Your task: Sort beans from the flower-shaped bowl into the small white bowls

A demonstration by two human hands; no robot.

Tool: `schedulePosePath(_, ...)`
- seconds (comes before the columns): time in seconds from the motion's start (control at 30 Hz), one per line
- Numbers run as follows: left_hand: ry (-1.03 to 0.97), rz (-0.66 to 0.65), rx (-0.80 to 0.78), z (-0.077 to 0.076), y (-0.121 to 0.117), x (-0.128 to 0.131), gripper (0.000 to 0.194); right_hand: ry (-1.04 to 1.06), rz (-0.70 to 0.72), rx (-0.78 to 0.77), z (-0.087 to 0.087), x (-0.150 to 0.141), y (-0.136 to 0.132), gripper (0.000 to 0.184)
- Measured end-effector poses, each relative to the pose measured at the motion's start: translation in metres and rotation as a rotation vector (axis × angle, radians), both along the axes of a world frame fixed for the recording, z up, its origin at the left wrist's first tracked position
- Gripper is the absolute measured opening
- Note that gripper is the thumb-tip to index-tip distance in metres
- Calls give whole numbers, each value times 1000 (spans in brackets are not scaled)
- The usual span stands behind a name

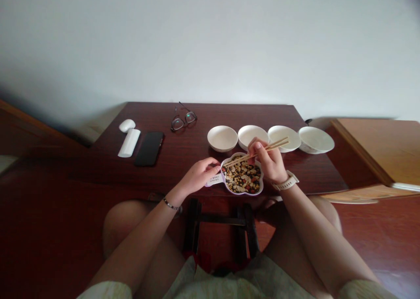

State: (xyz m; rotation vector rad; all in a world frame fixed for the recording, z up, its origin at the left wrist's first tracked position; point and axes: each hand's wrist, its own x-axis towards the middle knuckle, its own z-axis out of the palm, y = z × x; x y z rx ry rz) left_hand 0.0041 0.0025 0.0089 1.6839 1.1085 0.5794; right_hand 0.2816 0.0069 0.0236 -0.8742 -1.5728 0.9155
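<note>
A flower-shaped dish (262, 186) with a pale purple rim and a labelled handle sits at the table's front edge. Mixed beans, seeds and flakes (243, 175) fill it. My left hand (201, 175) is closed at the dish's left side, thumb and fingers pinching by the rim above the handle. In my right hand (267, 161) is a pair of chopsticks (277, 144), gripped around the middle. Their tips reach down to the left inner edge of the dish. Whether anything is between the tips is too small to tell.
Behind the dish stand several white bowls in a row, from the leftmost bowl (222, 138) to the rightmost bowl (316, 140). Glasses (184, 120), a black phone (149, 148), a white cylindrical item (129, 143) and a small white case (127, 125) lie leftward. A wooden cabinet (380, 146) adjoins the right.
</note>
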Motion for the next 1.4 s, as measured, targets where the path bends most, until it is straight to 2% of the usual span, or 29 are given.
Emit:
schedulePosePath(0.3, -1, -2, -3, -1, 0, -1, 35, 102, -21, -17, 3, 4, 1, 46)
schedulePosePath(0.6, 3, 12, -6, 1, 0, 1, 36, -17, -7, 5, -1, 2, -2, 45)
schedulePosePath(0.9, -15, 13, -11, 2, 0, 2, 35, 1, -31, 6, 1, 1, -4, 46)
schedulePosePath(1.2, -13, 6, -26, -1, 0, 1, 36, 217, -73, -54, 1, 4, -2, 47)
schedulePosePath(1.4, 12, 11, 5, 0, 1, 0, 36, 378, -111, -86, 9, 12, -4, 46)
